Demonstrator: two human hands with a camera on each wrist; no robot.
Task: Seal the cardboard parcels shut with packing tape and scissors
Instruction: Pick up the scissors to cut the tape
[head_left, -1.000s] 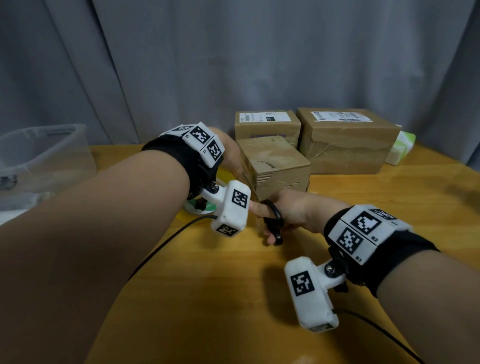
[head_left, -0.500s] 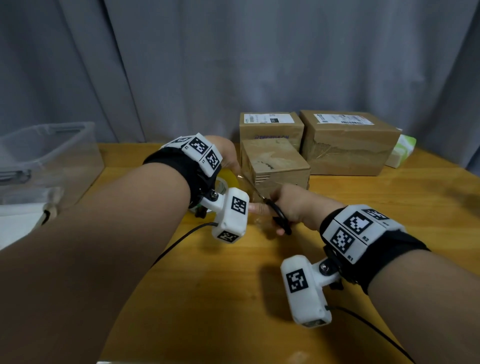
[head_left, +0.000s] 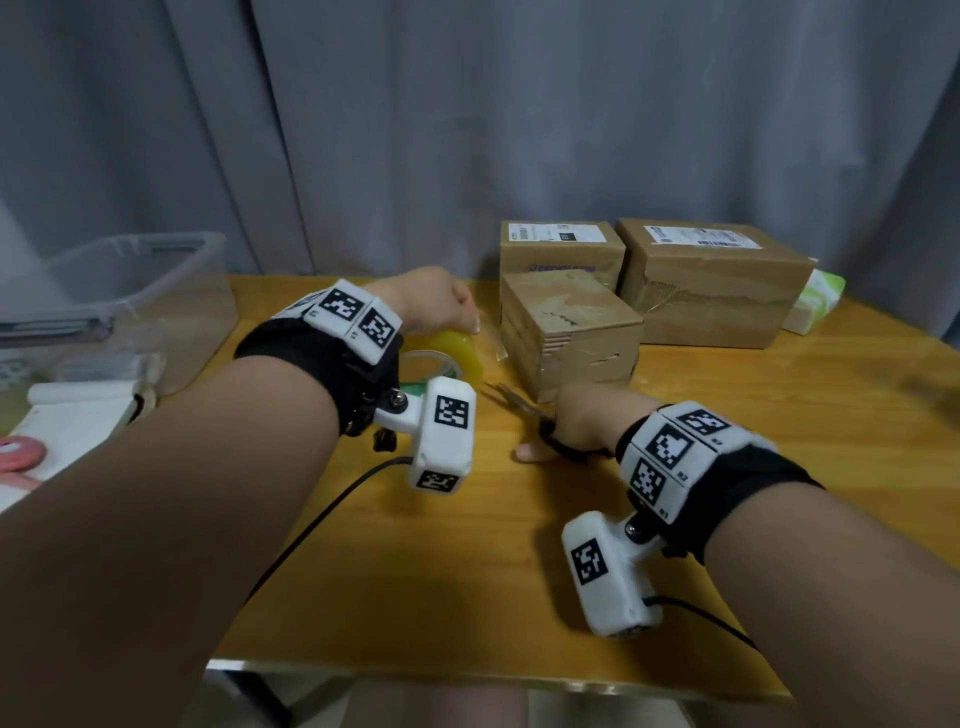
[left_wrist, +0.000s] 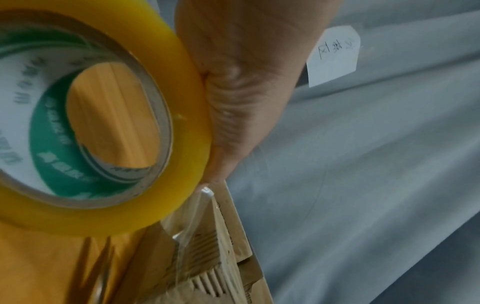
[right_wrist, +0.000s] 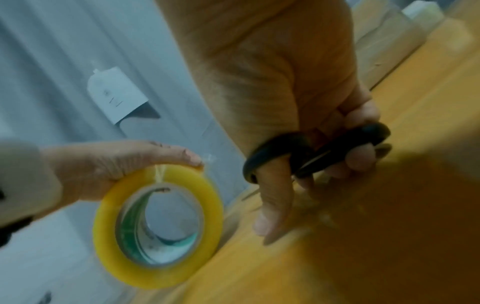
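Tape and scissors at the small parcel
Left hand (head_left: 434, 306) grips tape roll (head_left: 457, 356); right hand (head_left: 576, 423) grips open scissors (head_left: 519, 402) beside parcel (head_left: 569, 332).

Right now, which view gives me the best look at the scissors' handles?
The right wrist view: the scissors show both black loops close up, the right hand gripping them, thumb through one. The head view shows the scissors small, with the handles mostly hidden behind the hand. The left wrist view catches only blurred blades, no handles.

glossy plastic tape roll (head_left: 457, 353), matt cardboard parcel (head_left: 569, 332)
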